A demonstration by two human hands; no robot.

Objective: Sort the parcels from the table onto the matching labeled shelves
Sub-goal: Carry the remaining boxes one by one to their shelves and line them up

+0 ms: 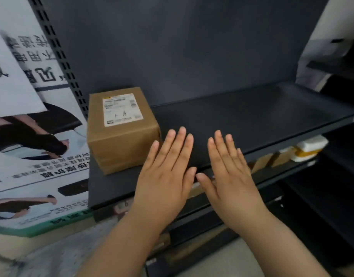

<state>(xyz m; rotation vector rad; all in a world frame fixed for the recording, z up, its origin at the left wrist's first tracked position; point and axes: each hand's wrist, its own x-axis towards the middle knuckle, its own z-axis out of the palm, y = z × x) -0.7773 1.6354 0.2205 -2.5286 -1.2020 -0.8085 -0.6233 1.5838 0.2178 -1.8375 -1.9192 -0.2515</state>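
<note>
Dark metal shelf, dark back panel, perforated upright at left with a printed poster beside it. The shelf's front edge runs under both hands, with bare shelf stretching right of them. Brown cardboard parcel sits at the shelf's far left end, upright, white shipping label on top, print blurred. Left hand and right hand are flat, fingers straight, holding nothing, thumbs nearly meeting. Left hand is just beside the parcel; contact unclear. More parcels on the shelf below.
</note>
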